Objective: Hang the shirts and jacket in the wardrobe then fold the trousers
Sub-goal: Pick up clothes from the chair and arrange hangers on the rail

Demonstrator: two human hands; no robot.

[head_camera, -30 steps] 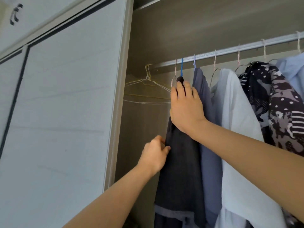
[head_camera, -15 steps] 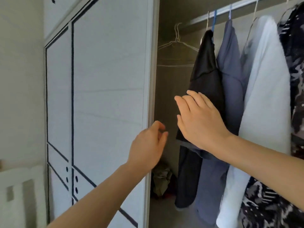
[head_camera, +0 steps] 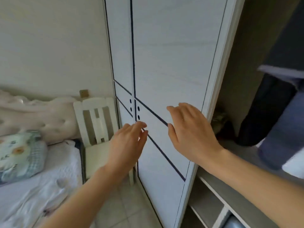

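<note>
Both my hands hover empty in front of the white wardrobe door. My left hand has its fingers loosely apart, and my right hand is spread wide near the door's edge. Inside the open wardrobe at the right, the lower ends of a hanging dark garment and a blue-grey garment show, blurred. A white edge of another hanging garment peeks in at the far right. Neither hand touches any clothing.
A bed with white bedding and a patterned pillow lies at the left. A white chair stands between bed and wardrobe. Wardrobe shelves sit low at the right. A dark bundle lies in the wardrobe's bottom.
My right hand let go of the hanging dark garment and both hands dropped away. My view swung down and left, from the rail to the wardrobe door, bed and chair.
</note>
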